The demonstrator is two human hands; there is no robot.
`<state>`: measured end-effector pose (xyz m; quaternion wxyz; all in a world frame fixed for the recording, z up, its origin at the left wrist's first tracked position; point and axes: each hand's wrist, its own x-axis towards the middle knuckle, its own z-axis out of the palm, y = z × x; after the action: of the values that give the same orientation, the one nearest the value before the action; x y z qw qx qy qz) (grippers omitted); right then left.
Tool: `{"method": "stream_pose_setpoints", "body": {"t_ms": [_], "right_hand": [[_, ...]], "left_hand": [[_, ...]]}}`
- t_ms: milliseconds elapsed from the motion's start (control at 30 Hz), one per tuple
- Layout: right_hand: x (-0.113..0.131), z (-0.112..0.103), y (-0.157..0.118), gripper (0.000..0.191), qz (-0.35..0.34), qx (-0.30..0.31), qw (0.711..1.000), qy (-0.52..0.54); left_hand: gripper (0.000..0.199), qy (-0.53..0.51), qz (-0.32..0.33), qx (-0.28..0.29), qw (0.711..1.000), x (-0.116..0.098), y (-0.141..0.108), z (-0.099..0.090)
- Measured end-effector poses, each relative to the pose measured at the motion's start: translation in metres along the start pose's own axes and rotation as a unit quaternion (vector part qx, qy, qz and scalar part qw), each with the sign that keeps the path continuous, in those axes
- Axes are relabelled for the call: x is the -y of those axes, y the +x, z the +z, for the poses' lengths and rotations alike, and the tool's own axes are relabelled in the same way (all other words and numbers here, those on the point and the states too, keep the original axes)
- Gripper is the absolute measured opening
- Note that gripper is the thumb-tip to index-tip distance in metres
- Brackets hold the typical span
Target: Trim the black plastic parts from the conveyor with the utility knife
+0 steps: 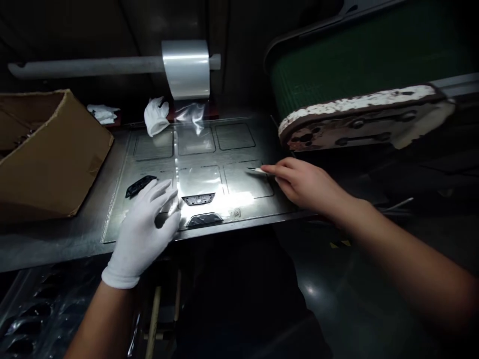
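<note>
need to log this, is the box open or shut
Open: the box has an uncovered top, with some dark contents showing inside.

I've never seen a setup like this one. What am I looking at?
There is no robot: this single picture comes from a camera worn on a person's head, looking forward and down at the work. The gloved left hand is over a sheet marked with rounded squares; whether it grips anything is unclear. The bare right hand holds a slim pointed tool. At least three black molded parts lie near the left hand, with a loose white glove and film roll beyond.
</note>
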<state>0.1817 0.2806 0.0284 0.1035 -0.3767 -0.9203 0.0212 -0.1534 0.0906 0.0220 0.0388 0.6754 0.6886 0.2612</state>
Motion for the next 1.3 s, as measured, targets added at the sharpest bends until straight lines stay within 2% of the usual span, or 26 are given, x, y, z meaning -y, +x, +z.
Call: {"method": "stream_pose_setpoints", "body": {"t_ms": [67,167,300,433,533,633,767,833,900,967,1000,1033,1067,1100,1133,1167,1200,1233,1267,1300], "right_hand": [[0.001,0.021,0.005,0.047,0.014,-0.054,0.998,0.012],[0.0,0.039,0.008,0.045,0.019,-0.118,0.992,0.038],[-0.003,0.043,0.003,0.039,0.017,-0.162,0.984,0.077],[-0.006,0.042,0.002,0.036,0.004,-0.167,0.981,0.102],[-0.006,0.044,0.002,0.035,0.008,-0.173,0.978,0.114],[-0.005,0.046,0.001,0.035,0.013,-0.172,0.977,0.122],[-0.009,0.044,0.003,0.036,0.011,-0.161,0.979,0.122],[-0.01,0.04,0.003,0.036,0.009,-0.179,0.977,0.114],[-0.003,0.034,-0.001,0.035,0.01,-0.232,0.966,0.112],[0.019,0.029,-0.014,0.032,0.016,-0.29,0.944,0.156],[0.037,0.029,-0.024,0.03,0.021,-0.295,0.932,0.209],[0.059,0.03,-0.036,0.027,0.026,-0.274,0.918,0.287],[0.084,0.033,-0.05,0.025,0.032,-0.211,0.894,0.393],[0.11,0.039,-0.065,0.026,0.045,-0.112,0.852,0.509],[0.137,0.046,-0.08,0.029,0.064,0.004,0.78,0.623],[0.161,0.055,-0.095,0.033,0.085,0.095,0.69,0.712],[0.181,0.064,-0.109,0.034,0.114,0.156,0.613,0.766],[0.197,0.073,-0.122,0.036,0.149,0.191,0.555,0.796],[0.207,0.082,-0.133,0.038,0.186,0.205,0.52,0.808],[0.212,0.092,-0.141,0.039,0.221,0.208,0.509,0.805]], "left_hand": [[0.037,-0.002,0.039,-0.004,0.999,-0.008,-0.003,0.001],[0.027,0.034,0.115,0.049,0.992,-0.026,-0.003,0.003],[0.023,0.093,0.147,0.085,0.981,-0.041,0.001,0.004],[0.027,0.143,0.178,0.083,0.97,-0.036,0.006,0.003],[0.03,0.127,0.197,0.063,0.97,-0.03,0.004,0.006],[0.029,0.082,0.169,0.038,0.981,-0.03,-0.006,0.011],[0.023,-0.057,0.093,-0.067,0.992,-0.044,-0.03,0.006],[0.019,-0.166,0.042,-0.12,0.978,-0.056,-0.044,0.001],[0.018,-0.258,-0.011,-0.158,0.953,-0.069,-0.057,-0.003],[0.021,-0.299,-0.049,-0.18,0.936,-0.08,-0.07,-0.002],[0.023,-0.305,-0.062,-0.185,0.932,-0.084,-0.076,0.001],[0.024,-0.307,-0.072,-0.184,0.931,-0.087,-0.082,0.005],[0.024,-0.306,-0.077,-0.181,0.932,-0.089,-0.088,0.01],[0.024,-0.3,-0.076,-0.175,0.935,-0.09,-0.094,0.016],[0.025,-0.289,-0.071,-0.163,0.941,-0.092,-0.1,0.022],[0.027,-0.277,-0.061,-0.147,0.948,-0.093,-0.106,0.029],[0.029,-0.267,-0.052,-0.127,0.954,-0.094,-0.112,0.035],[0.029,-0.269,-0.054,-0.1,0.956,-0.094,-0.118,0.041],[0.028,-0.283,-0.074,-0.069,0.954,-0.094,-0.123,0.046],[0.024,-0.307,-0.109,-0.041,0.945,-0.093,-0.128,0.05]]}}
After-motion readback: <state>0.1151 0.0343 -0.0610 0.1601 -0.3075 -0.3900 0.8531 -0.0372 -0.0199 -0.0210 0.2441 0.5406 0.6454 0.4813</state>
